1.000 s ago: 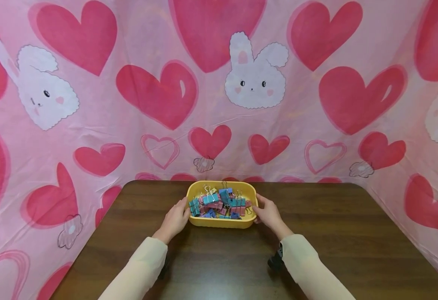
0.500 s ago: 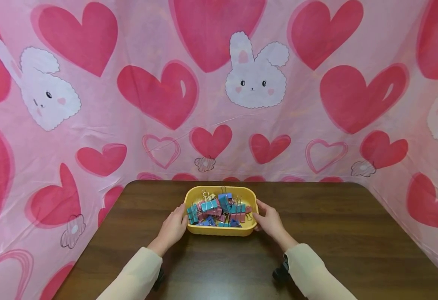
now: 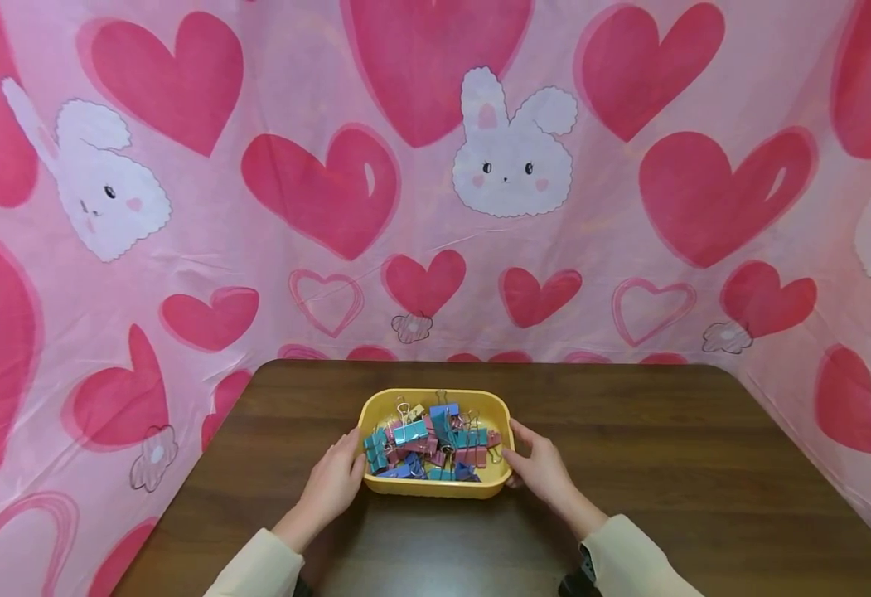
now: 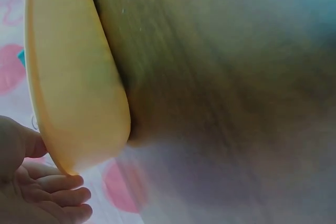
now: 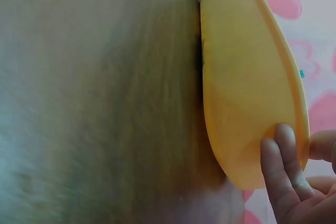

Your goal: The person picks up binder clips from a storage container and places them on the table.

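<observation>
A shallow yellow plastic tray (image 3: 435, 487) sits near the middle of the wooden table, holding a heap of binder clips (image 3: 411, 433) in teal, pink, blue and yellow. My left hand (image 3: 334, 477) grips the tray's left end, thumb at the rim and fingers along the outside. At the opposite end, my right hand (image 3: 543, 473) pinches the wall, its thumb over the rim. The right wrist view shows two fingertips (image 5: 285, 135) pressed to the outer wall. From both wrists, the tray's side stands right at the tabletop, and the clips are mostly hidden.
The dark wooden tabletop (image 3: 666, 448) extends to both sides of the tray. Behind and beside it hangs a pink cloth (image 3: 420, 215) printed with hearts and rabbits. Black wrist gear (image 3: 580, 580) shows below the right sleeve.
The tray with its binder clips has slid toward me, away from the table's back edge, with both hands keeping hold of its ends. The head view has shifted slightly.
</observation>
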Demonstrator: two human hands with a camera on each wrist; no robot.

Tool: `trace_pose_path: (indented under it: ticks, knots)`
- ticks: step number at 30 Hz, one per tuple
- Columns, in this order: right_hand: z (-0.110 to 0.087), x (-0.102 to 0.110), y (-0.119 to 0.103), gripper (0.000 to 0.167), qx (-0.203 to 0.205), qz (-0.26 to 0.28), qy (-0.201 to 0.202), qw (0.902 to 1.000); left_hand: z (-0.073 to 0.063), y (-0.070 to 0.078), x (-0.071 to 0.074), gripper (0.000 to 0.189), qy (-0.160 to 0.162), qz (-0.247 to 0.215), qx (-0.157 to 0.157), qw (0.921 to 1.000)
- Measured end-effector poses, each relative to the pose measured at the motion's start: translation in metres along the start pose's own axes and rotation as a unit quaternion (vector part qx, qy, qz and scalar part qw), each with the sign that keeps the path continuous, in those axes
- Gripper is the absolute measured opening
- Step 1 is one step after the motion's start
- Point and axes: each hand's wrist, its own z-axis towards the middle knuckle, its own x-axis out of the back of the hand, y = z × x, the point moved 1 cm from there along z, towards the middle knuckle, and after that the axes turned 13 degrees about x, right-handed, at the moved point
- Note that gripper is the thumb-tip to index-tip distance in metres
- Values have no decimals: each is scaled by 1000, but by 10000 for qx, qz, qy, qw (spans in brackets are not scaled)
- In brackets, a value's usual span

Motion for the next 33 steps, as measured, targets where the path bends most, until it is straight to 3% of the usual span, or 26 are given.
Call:
trace_pose_path:
  ticks: [6,17,27,33]
  knots:
    - [-15,-1,-2,56,-119,146,-151,9997,-19,-4,2,47,67,-40,14,10000]
    - [-34,1,-7,58,-171,446,-455,9978,-44,-8,4,44,521,163,-345,9979]
    - [-33,8,-8,58,52,566,-683,9960,-45,-12,3,46,632,612,-536,9947]
    - [-25,18,-9,52,262,490,-668,9962,-41,-13,3,50,452,745,-457,9952]
